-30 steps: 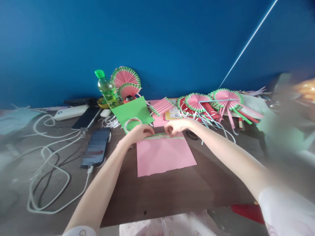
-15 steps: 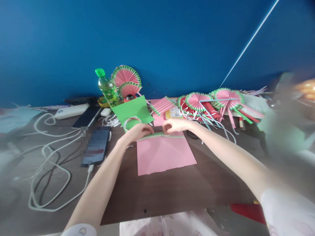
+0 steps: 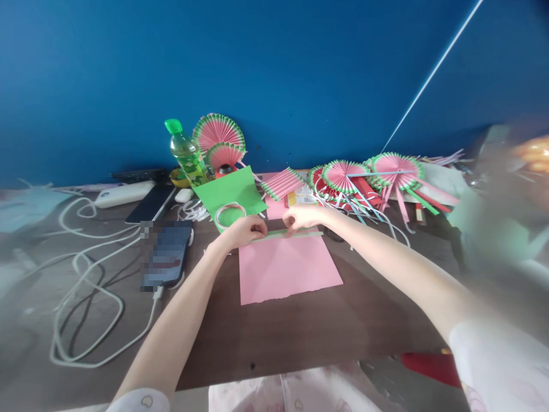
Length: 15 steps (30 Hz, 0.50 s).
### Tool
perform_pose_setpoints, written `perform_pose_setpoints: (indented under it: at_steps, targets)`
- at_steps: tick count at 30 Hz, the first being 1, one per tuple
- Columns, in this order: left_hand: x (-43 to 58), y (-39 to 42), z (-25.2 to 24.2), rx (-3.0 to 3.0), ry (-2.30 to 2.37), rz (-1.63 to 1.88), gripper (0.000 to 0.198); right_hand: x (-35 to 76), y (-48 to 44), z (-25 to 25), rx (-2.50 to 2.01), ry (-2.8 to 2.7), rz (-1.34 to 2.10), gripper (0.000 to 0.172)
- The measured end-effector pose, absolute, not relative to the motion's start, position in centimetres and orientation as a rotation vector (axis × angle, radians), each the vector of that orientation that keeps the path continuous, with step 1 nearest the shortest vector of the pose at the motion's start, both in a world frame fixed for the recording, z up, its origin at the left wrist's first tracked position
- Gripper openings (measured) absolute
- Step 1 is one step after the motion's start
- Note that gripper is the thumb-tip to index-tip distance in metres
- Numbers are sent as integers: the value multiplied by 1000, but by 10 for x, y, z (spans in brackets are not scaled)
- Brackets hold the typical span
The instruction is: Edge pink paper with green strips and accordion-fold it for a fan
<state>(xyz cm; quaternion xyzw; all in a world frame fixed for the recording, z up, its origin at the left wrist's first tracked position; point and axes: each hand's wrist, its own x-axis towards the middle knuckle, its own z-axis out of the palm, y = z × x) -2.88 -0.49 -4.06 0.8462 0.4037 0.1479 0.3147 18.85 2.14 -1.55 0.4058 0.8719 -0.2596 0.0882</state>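
A sheet of pink paper [image 3: 289,269] lies on the brown table in front of me, its near edge slightly ragged. Along its far edge runs a narrow pale green strip [image 3: 311,233], partly covered by my fingers. My left hand [image 3: 247,230] is closed at the left end of this edge, with curled fingers and thumb meeting at the strip. Farther right, my right hand [image 3: 302,217] pinches the same edge from above, its fingertips at the strip. The fingers hide how much of the edge each hand grips.
Behind my hands are green paper [image 3: 234,191] with a white ring-shaped coil [image 3: 230,216] on it, a pleated pink piece [image 3: 282,183] and finished paper fans [image 3: 397,170]. A green-capped bottle [image 3: 185,151] stands back left. A phone [image 3: 167,257] and looping white cable [image 3: 86,286] lie left.
The green strip looked wavy along the far edge before; now it looks straighter, and its right end shows past my right hand. Both hands have shifted only slightly.
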Motion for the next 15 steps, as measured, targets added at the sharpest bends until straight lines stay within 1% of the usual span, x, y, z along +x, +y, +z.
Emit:
perform_pose_setpoints:
  at_steps: [8,15]
  targets:
    - [-27,-8,-38,2230,1074,433,9,189,31,-18,1075,2620,-887,32]
    - [-26,-8,-40,2231,1097,473,10,190,34,-20,1067,2597,-917,31]
